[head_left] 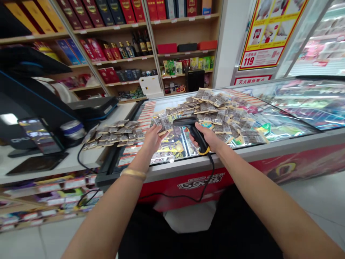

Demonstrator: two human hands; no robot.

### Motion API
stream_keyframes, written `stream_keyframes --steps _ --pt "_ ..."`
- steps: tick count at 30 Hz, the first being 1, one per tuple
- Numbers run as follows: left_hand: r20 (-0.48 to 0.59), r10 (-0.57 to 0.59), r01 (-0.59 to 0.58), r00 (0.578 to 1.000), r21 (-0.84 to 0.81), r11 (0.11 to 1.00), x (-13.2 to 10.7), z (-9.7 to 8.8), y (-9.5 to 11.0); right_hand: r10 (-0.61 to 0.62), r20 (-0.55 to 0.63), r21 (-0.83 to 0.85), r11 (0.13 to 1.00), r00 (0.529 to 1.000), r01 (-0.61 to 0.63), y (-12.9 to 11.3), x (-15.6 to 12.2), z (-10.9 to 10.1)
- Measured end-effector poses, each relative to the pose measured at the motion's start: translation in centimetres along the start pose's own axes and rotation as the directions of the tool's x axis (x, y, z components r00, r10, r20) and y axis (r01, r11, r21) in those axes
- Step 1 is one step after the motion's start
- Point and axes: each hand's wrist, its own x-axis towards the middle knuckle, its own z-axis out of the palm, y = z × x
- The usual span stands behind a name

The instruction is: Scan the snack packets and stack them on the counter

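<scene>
My right hand (206,136) is wrapped round the grip of a black and yellow barcode scanner (198,135), whose head points left and whose cable hangs down in front of the freezer. In my left hand (154,137) is a small clear snack packet (162,123) with a tan edge, held just left of the scanner head. A large heap of similar packets (215,109) lies on the freezer's glass top behind and right of the scanner. Another pile of packets (118,132) lies to the left, across the counter edge and the freezer's left end.
At the left stand a checkout terminal (35,97), a phone (40,135) propped upright and a roll of tape (72,130). The chest freezer (242,158) runs to the right. Shelves (129,25) of boxes and bottles rise behind. The scanner cable (172,195) loops low in front.
</scene>
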Motion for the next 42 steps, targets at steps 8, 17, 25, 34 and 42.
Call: stream_keyframes --steps 8,17,25,34,42 --pt "0.071 0.048 -0.052 0.996 0.044 0.998 0.8 -2.2 -0.8 0.037 -0.026 -0.039 0.999 0.999 -0.038 0.6 0.8 1.1" --pt "0.103 0.069 -0.080 0.992 0.105 0.991 1.1 -2.6 -1.3 0.063 -0.036 -0.043 0.997 0.997 -0.064 0.6 0.8 0.9" --pt "0.019 0.079 -0.081 0.997 0.139 0.987 1.2 -2.5 -1.3 0.053 -0.056 -0.008 0.999 0.997 -0.054 0.6 0.6 1.3" --pt "-0.118 0.693 -0.360 0.711 0.785 0.504 4.0 -9.5 7.7 0.040 0.045 -0.012 0.999 0.998 -0.039 0.5 3.7 5.7" --pt "-0.244 0.660 0.230 0.710 0.967 0.111 4.2 -15.8 14.5 0.083 0.083 0.004 0.996 0.993 -0.084 1.8 5.5 7.6"
